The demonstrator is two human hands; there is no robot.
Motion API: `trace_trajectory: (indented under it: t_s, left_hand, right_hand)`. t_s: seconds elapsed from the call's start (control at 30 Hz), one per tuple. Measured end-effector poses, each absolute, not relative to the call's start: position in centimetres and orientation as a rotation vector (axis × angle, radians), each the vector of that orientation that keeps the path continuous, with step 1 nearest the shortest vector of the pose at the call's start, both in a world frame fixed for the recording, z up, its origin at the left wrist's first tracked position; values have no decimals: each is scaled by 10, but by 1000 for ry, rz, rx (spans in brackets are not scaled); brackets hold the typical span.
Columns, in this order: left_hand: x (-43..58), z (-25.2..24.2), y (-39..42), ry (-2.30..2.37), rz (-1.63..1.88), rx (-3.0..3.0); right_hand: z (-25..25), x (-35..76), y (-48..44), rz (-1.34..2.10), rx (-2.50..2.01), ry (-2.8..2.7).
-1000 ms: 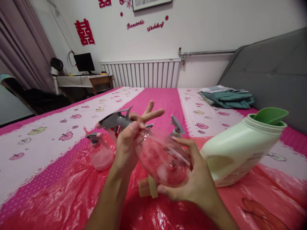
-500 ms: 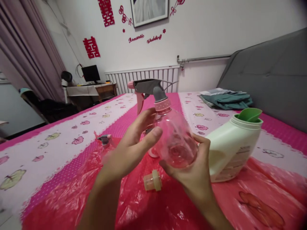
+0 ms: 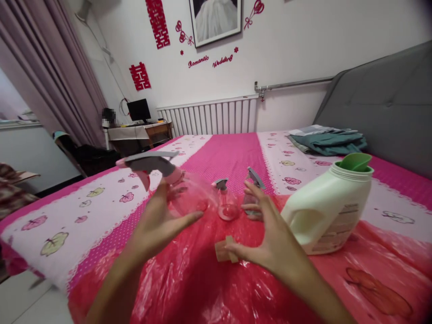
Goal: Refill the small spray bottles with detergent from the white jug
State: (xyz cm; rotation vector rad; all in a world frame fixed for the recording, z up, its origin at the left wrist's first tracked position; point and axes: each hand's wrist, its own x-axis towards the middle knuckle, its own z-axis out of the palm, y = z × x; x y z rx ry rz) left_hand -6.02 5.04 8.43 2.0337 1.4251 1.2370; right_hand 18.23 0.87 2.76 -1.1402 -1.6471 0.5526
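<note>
My left hand (image 3: 160, 220) is around the side of a large clear pink spray bottle (image 3: 192, 193), which leans left with its grey and pink trigger head pointing left; most of the fingers are behind it. Apart from that bottle, my right hand (image 3: 266, 234) has its fingers spread. Its fingertips overlap a smaller grey-headed spray bottle (image 3: 257, 178), and I cannot tell whether they touch it. The thumb overlaps a pale yellow cap (image 3: 222, 251) lying on the red plastic sheet (image 3: 189, 279). Between my hands stands a small pink spray bottle (image 3: 228, 209).
To the right stands a pale green jug (image 3: 320, 207) with a green scoop (image 3: 356, 162) in its mouth. Folded clothes (image 3: 330, 139) lie on the bed beside the grey headboard (image 3: 388, 94). A desk with a monitor (image 3: 139, 110) is at the back left.
The large spray bottle has moved left and down with my left hand. My right hand has let go of it and opened. The two smaller spray bottles behind now show more fully.
</note>
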Motion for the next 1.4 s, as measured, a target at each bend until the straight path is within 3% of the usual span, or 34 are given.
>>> trace_trajectory:
  t_s: [0.13,0.27,0.6,0.8,1.0,1.13,1.2,1.4]
  left_hand:
    - [-71,39,59,1690,990,2034]
    - [-66,-6,69,1761,1016,1988]
    - [-53,-46,110,1693,1058,1896]
    - [-61,-53,95,1663,1055,1896]
    - [-99,-16,45,1808,1002,1839]
    - [-132,3,60,2066,1288,1666]
    - [-144,-4,83,2086,1392,1601]
    - [-155,-48,130,1833,1246,1650]
  right_hand:
    - [50,198,-12,504,-1058,-1614]
    - [68,208,-46,346,-1113,-1560]
    - [71,222,-72,245,-1097,-1504]
    - [67,221,-68,209,-1099,-1552]
    - [64,218,-65,240,-1116,-1563]
    - [63,209,-63,219,-1148,-1594]
    - [63,205,-62,194,-1169,-1639]
    - [68,207,-52,92,-1021,-1817]
